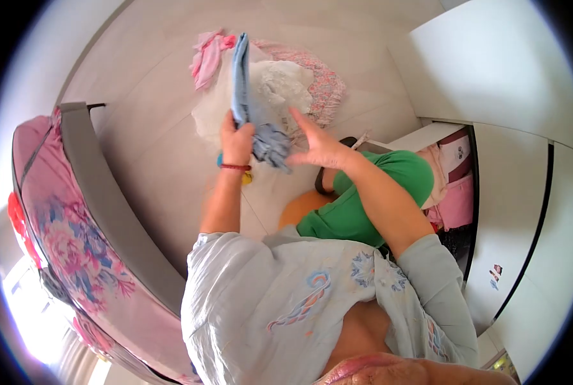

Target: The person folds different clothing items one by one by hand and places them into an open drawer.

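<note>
One folded blue garment (240, 77) pointed lengthwise forward, clasped in the left hand (236, 142); the right hand (325, 149), spread wide and empty, was beside its crumpled near end.

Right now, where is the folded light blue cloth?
In the head view, the cloth is left of centre, in the left hand, in front of white lacy fabric.

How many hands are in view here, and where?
2: the left hand grips the folded blue cloth; the right hand is spread open beside the crumpled grey-blue fabric. Both show plainly; no others are visible.
</note>
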`<state>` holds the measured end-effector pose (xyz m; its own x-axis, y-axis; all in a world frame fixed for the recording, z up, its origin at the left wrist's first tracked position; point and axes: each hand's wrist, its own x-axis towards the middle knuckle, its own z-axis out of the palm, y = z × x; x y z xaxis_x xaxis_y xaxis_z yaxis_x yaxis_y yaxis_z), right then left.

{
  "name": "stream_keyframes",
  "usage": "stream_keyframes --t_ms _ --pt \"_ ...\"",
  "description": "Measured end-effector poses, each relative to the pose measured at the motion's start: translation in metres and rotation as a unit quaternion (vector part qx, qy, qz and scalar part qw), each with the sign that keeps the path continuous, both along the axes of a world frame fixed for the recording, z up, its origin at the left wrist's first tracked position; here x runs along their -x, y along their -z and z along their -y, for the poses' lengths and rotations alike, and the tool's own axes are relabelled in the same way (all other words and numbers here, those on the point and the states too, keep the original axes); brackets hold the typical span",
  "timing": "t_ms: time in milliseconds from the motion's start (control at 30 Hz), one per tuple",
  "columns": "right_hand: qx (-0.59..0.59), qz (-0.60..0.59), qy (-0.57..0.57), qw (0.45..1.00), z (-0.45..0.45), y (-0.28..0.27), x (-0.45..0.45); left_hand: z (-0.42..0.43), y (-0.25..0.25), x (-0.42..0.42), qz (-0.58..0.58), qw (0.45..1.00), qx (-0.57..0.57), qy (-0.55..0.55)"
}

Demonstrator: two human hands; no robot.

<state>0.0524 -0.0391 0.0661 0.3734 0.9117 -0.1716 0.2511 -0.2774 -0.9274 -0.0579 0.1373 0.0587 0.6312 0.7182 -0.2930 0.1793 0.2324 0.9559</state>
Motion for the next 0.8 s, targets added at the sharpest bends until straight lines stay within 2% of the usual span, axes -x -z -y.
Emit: stream_keyframes --t_ms 67,133,233,267,333,367,400,467,533,600,633,667,733,767,800 --pt "-0.033 0.025 -0.005 0.999 0.0 -0.008 0.022 0.03 -0.02 -0.004 0.06 0.993 0.101 0.01" --pt "-0.06 0.052 -0.003 0.997 0.002 -0.022 0.03 0.055 -0.037 -0.008 0.073 0.991 0.109 0.029" --pt "-0.052 -0.052 0.066 0.995 0.011 -0.049 0.03 0.072 -0.053 -0.009 0.106 0.981 0.149 0.063" --pt "-0.05 -0.042 0.067 0.996 0.015 -0.058 0.029 0.077 -0.059 -0.01 0.116 0.979 0.152 0.065" --pt "-0.086 -0.194 0.112 0.971 0.023 -0.075 0.03 0.084 -0.077 -0.008 0.152 0.977 0.1 0.111" --pt "-0.114 -0.22 0.157 0.956 0.03 -0.07 0.033 0.081 -0.082 -0.006 0.148 0.974 0.062 0.162" --pt "-0.113 -0.212 0.157 0.958 0.035 -0.074 0.033 0.08 -0.085 -0.005 0.156 0.972 0.064 0.163" --pt "-0.141 -0.396 0.222 0.88 0.046 -0.082 0.036 0.082 -0.091 -0.005 0.141 0.963 -0.09 0.209" --pt "-0.166 -0.388 0.262 0.868 0.058 -0.087 0.039 0.088 -0.106 -0.005 0.149 0.955 -0.122 0.224" --pt "-0.183 -0.478 0.335 0.791 0.072 -0.091 0.038 0.093 -0.118 -0.005 0.152 0.956 -0.07 0.242" --pt "-0.231 -0.493 0.334 0.769 0.078 -0.087 0.037 0.095 -0.134 -0.003 0.172 0.956 -0.009 0.237" --pt "-0.238 -0.499 0.353 0.755 0.083 -0.083 0.035 0.094 -0.143 -0.002 0.186 0.955 0.007 0.23" --pt "-0.286 -0.49 0.334 0.753 0.087 -0.108 0.036 0.092 -0.144 -0.002 0.205 0.951 -0.045 0.228" --pt "-0.278 -0.458 0.317 0.783 0.098 -0.12 0.031 0.089 -0.142 -0.004 0.209 0.955 -0.094 0.187" --pt "-0.344 -0.465 0.286 0.764 0.109 -0.106 0.024 0.091 -0.143 -0.002 0.214 0.958 -0.088 0.168"
